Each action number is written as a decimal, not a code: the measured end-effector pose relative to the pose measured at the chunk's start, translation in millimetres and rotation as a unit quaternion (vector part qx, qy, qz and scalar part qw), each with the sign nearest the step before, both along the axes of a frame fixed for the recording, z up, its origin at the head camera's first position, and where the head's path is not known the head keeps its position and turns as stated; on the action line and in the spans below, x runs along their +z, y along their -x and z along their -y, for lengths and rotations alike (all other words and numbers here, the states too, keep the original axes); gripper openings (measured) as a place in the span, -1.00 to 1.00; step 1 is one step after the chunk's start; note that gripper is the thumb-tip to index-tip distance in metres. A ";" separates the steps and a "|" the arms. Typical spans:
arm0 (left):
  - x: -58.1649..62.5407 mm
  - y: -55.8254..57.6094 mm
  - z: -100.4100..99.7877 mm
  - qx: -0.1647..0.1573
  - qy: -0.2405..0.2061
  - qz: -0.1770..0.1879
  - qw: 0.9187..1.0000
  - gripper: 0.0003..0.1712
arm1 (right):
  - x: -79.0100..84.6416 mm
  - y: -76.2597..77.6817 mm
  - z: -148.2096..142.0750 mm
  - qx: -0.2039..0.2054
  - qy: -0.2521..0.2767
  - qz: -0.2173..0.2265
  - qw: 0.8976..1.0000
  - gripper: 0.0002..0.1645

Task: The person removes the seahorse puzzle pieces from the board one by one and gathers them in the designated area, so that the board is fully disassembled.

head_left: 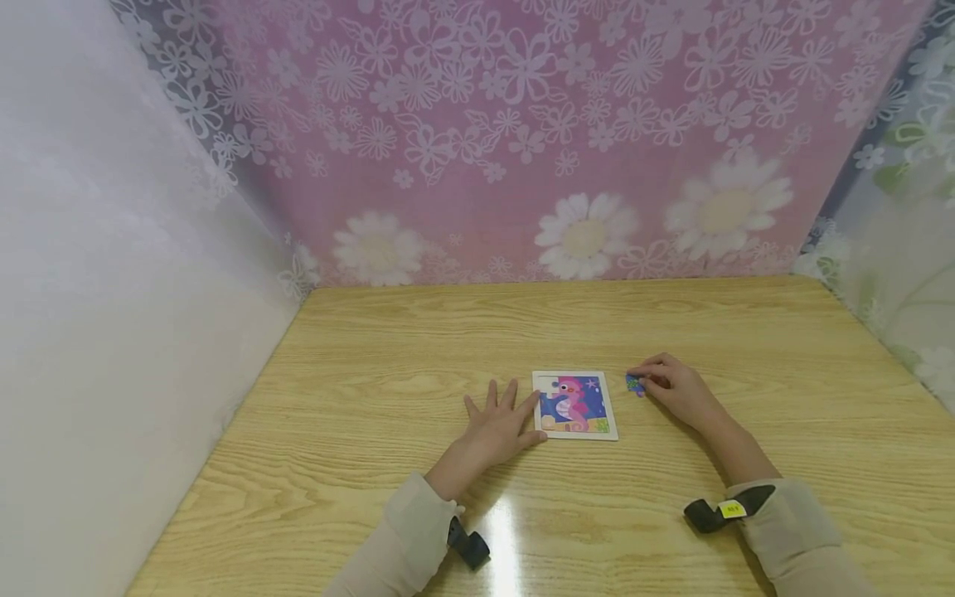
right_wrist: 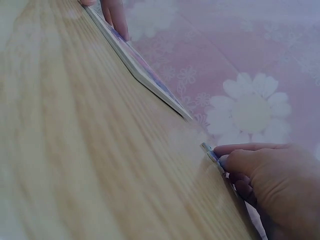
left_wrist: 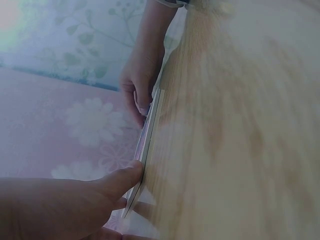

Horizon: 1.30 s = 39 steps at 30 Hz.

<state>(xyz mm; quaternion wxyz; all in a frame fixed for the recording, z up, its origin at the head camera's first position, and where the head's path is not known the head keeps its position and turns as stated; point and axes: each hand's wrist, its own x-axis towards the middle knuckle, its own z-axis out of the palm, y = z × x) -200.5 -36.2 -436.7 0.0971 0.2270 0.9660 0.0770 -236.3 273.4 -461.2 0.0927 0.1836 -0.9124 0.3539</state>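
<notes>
A white-framed jigsaw puzzle [head_left: 573, 405] with a pink seahorse on blue lies flat on the table; its upper left corner shows a pale gap. My left hand [head_left: 496, 427] lies spread at the frame's left side, thumb and a finger touching the border. To the right of the frame, my right hand [head_left: 677, 390] pinches a small blue and green puzzle piece [head_left: 634, 384] between thumb and fingers. In the right wrist view that piece [right_wrist: 212, 154] is tilted close to the tabletop, apart from the frame [right_wrist: 145, 77]. Fingers partly cover the piece.
The wood-grain table [head_left: 358, 356] reaches back to a pink flowered curtain [head_left: 477, 149]. A pale curtain [head_left: 134, 290] hangs along the left side and another flowered one [head_left: 913, 207] along the right. Black camera mounts [head_left: 468, 545] sit on both wrists.
</notes>
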 end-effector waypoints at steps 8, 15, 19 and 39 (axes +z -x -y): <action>2.2 -0.9 -0.5 0.001 0.002 0.001 1.000 -0.22 | -3.2 2.4 -1.6 -0.001 -0.014 -0.016 1.000 -0.76; 2.3 -0.9 0.3 -0.001 -0.004 0.002 1.000 -0.22 | -2.8 2.0 -1.1 -0.002 -0.011 -0.015 1.000 -0.75; 1.5 -0.8 0.4 -0.001 -0.004 0.000 1.000 -0.22 | -2.7 1.9 -0.9 0.001 -0.010 -0.020 1.000 -0.76; -0.1 -0.5 1.3 -0.005 -0.003 -0.001 1.000 -0.22 | -2.5 1.6 0.0 -0.004 -0.008 -0.011 1.000 -0.76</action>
